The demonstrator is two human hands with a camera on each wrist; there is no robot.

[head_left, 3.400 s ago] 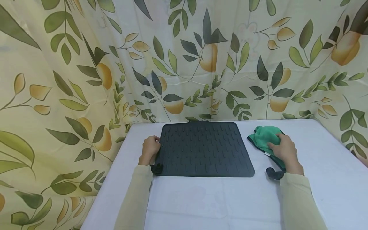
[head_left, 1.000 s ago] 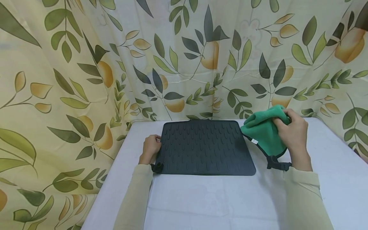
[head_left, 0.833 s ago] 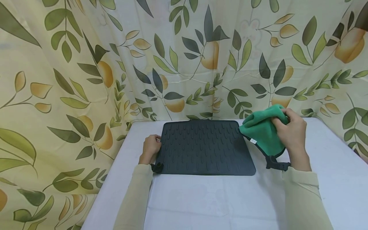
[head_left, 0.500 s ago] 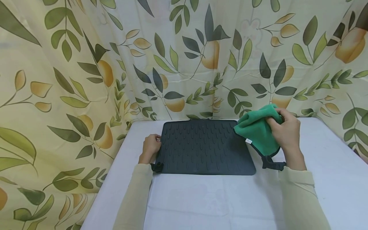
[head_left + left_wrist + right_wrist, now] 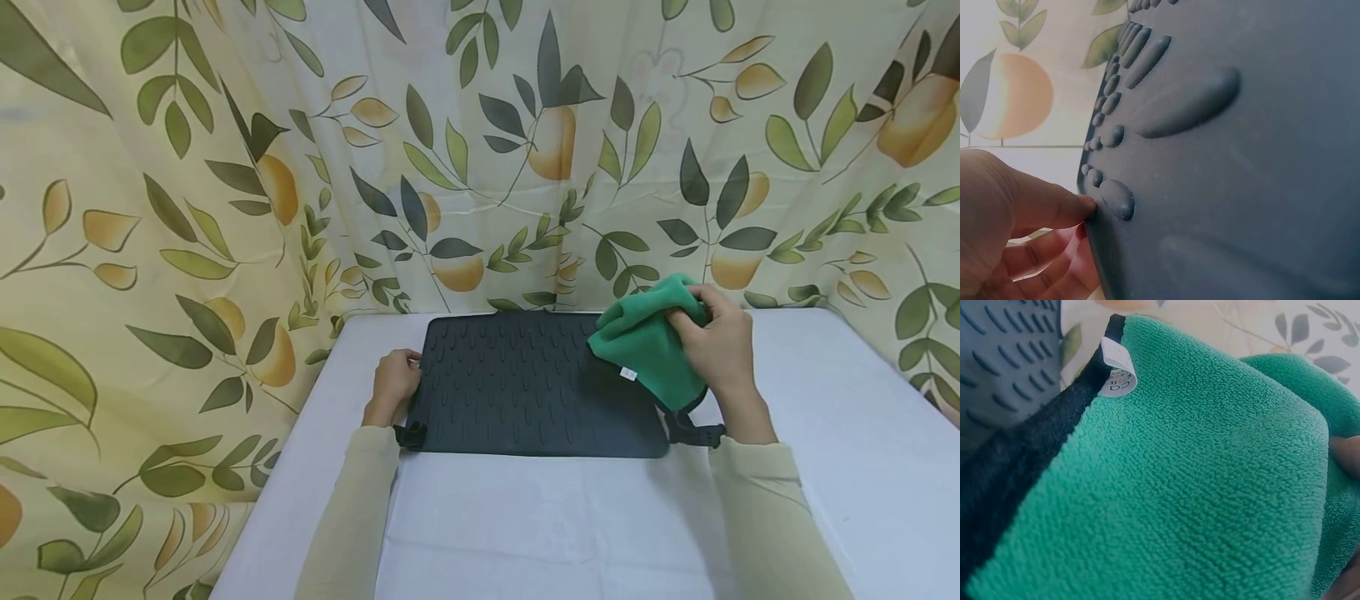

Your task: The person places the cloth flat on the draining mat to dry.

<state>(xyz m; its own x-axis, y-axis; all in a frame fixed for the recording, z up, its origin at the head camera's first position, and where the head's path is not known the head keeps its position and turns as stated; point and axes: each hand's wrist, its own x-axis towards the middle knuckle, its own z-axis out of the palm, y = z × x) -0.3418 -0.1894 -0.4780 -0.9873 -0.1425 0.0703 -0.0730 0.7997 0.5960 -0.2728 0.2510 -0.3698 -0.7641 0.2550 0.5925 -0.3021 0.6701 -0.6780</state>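
A dark grey rubber-like mat (image 5: 517, 387) with rows of raised ridges lies on the table. At its left edge my left hand (image 5: 392, 390) pinches the rim; in the left wrist view the thumb (image 5: 1054, 203) lies at the edge, with the other fingers partly hidden behind it. My right hand (image 5: 716, 346) grips a bunched green cloth (image 5: 656, 342) with a black border, holding it raised above the mat's right part. That cloth fills most of the right wrist view, where a white label (image 5: 1119, 369) sticks out from its border. Most of the right fingers are hidden by fabric.
White cloth covers the table (image 5: 510, 525), whose back edge meets a curtain (image 5: 480, 167) printed with leaves and fruit. Black straps (image 5: 693, 432) sit at both wrists. Bare white tabletop shows in front of the mat and to its right.
My right hand has lifted the green cloth off the table and carried it left, from beside the mat to over its right part. The left hand has stayed at the mat's left edge.
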